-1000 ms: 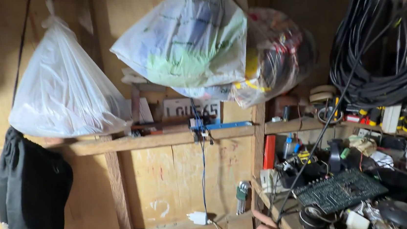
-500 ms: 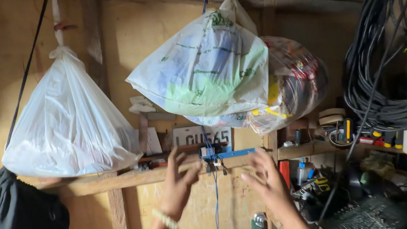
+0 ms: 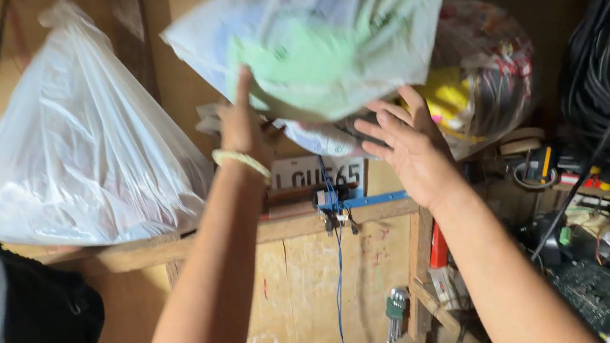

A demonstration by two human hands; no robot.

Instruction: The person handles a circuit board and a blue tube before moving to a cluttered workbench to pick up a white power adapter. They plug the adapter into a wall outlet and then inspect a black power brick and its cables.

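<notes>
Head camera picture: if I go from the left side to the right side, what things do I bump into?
Black bag → big white plastic bag → left hand → white-and-green bag → right hand → clear bag of colourful stuff → black cables.

The top of the hanging white-and-green plastic bag [image 3: 323,37] is running off the frame's upper edge, and its blurred bulk is hiding my left hand's [image 3: 242,129] fingertips.
</notes>
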